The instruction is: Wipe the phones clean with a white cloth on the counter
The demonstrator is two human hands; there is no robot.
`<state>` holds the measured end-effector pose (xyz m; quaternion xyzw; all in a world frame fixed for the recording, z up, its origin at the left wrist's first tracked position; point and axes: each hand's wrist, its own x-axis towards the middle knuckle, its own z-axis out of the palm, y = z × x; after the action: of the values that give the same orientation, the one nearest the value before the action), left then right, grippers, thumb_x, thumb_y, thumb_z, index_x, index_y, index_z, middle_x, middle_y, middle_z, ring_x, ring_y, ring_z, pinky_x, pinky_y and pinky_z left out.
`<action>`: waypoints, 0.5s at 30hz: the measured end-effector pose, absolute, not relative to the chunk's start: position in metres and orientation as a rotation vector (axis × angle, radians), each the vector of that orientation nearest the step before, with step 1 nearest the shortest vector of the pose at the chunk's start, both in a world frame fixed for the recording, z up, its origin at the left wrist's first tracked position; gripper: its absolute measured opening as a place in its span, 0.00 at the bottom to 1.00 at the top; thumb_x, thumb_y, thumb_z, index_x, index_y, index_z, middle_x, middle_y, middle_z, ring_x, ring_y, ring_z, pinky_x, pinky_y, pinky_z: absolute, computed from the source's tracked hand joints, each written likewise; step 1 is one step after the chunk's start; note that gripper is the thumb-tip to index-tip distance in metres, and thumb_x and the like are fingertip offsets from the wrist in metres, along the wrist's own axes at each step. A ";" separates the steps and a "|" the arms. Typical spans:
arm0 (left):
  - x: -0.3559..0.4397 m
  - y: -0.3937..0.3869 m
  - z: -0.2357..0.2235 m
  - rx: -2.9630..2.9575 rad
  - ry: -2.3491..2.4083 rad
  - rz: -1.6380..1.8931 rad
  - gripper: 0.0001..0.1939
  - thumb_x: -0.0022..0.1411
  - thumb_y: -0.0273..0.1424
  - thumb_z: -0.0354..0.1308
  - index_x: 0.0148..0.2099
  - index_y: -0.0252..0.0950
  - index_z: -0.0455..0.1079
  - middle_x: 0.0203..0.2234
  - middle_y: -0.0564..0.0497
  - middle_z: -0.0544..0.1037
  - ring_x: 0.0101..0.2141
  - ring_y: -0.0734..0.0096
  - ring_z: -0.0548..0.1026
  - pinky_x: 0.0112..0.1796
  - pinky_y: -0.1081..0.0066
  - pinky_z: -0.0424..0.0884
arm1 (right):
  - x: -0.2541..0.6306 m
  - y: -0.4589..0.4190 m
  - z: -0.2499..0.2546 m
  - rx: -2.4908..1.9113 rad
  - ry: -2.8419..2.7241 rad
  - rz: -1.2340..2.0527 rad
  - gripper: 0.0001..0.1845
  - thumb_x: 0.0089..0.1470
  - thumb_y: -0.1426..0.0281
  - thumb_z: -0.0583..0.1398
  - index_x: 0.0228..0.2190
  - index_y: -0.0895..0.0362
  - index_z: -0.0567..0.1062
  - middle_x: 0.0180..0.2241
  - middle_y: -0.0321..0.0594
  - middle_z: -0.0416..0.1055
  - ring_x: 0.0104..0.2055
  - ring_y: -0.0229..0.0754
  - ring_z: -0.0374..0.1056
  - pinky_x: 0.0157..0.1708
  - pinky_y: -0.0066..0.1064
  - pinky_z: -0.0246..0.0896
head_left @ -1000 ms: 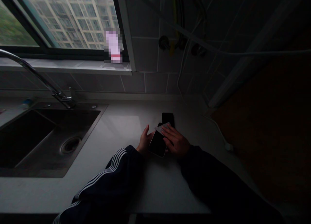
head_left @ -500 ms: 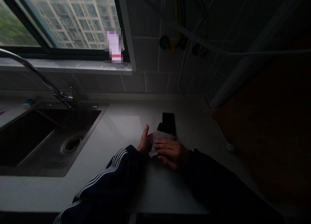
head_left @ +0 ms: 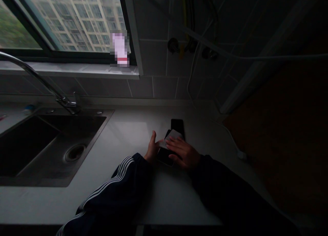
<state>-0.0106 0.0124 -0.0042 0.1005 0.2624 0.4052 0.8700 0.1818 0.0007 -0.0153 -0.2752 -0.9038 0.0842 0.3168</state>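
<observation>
Two phones (head_left: 177,125) right of the sink (head_left: 109,118): open right grip (head_left: 183,154) presses a pale sheet (head_left: 173,134) onto the near phone (head_left: 164,156); left grip (head_left: 153,148) open, empty, beside it.

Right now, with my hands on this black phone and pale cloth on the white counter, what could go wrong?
The flat black phone sits close against a second black phone, so wiping with the pale cloth might scuff either one. The right hand pressing down could also shove them together. The stainless steel sink lies to the left, so a slip that way might send the phone in.
</observation>
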 end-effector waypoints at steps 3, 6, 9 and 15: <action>-0.010 0.011 -0.004 0.210 0.481 0.842 0.46 0.68 0.59 0.35 0.61 0.24 0.70 0.40 0.33 0.82 0.38 0.50 0.82 0.44 0.60 0.74 | 0.183 0.003 -0.015 -0.796 -2.398 0.193 0.26 0.69 0.59 0.52 0.61 0.58 0.70 0.63 0.52 0.67 0.69 0.54 0.58 0.65 0.58 0.57; -0.010 0.008 -0.003 0.225 0.405 0.835 0.45 0.68 0.60 0.36 0.63 0.26 0.67 0.44 0.33 0.81 0.41 0.49 0.81 0.45 0.57 0.73 | 0.185 0.006 -0.014 -0.917 -2.374 0.159 0.28 0.70 0.58 0.50 0.64 0.59 0.67 0.65 0.53 0.63 0.70 0.57 0.54 0.64 0.60 0.57; -0.010 0.007 -0.004 0.233 0.405 0.827 0.44 0.68 0.60 0.36 0.64 0.27 0.67 0.45 0.33 0.81 0.41 0.49 0.81 0.45 0.57 0.73 | 0.186 0.008 -0.014 -0.956 -2.355 0.156 0.29 0.70 0.58 0.50 0.65 0.59 0.65 0.66 0.52 0.61 0.71 0.57 0.52 0.65 0.61 0.57; -0.012 0.011 -0.014 0.249 0.459 0.843 0.43 0.68 0.59 0.40 0.61 0.26 0.70 0.42 0.33 0.82 0.37 0.51 0.81 0.41 0.60 0.74 | 0.181 0.002 -0.015 -0.847 -2.321 0.143 0.25 0.69 0.62 0.51 0.59 0.61 0.72 0.62 0.53 0.68 0.69 0.58 0.57 0.64 0.61 0.57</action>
<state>-0.0120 0.0110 -0.0144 0.1195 0.2204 0.4043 0.8796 0.1814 0.0023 -0.0155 -0.3234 -0.8863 0.0544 0.3271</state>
